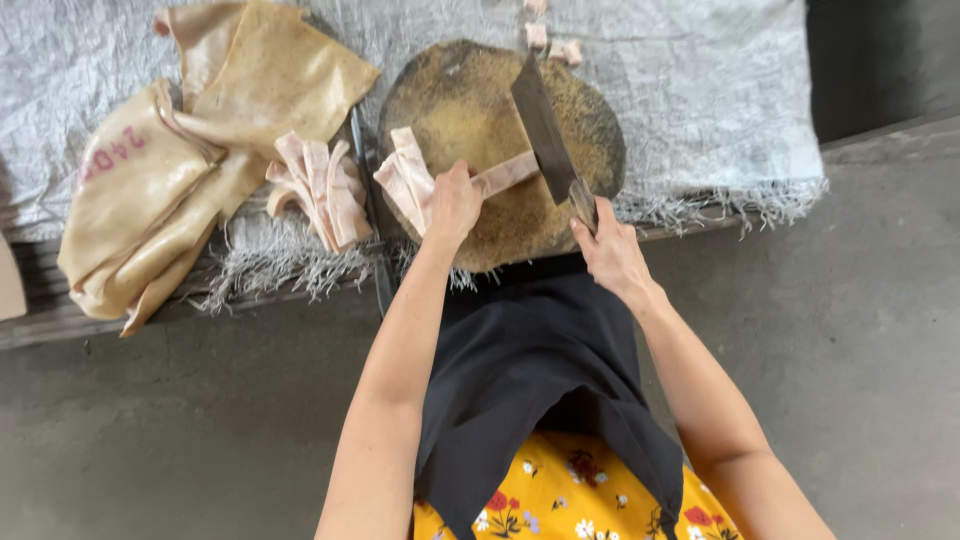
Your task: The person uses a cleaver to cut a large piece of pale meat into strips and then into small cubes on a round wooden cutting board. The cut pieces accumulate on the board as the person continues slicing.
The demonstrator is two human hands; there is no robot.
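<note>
Strip cutting under way, much material left.

I see the right hand (612, 250) gripping the handle of a cleaver (543, 125), its blade set across a pale strip (508, 173) on the round chopping block (500, 150); the left hand (455, 205) presses that strip's near end down. Just beyond the left hand lie cut strips (408, 180) on the block, and a second pile (320, 190) rests left of it on the table's woven sheet (700, 90). Farther left, large uncut skin sheets (200, 150) remain. I judge roughly a small part done.
</note>
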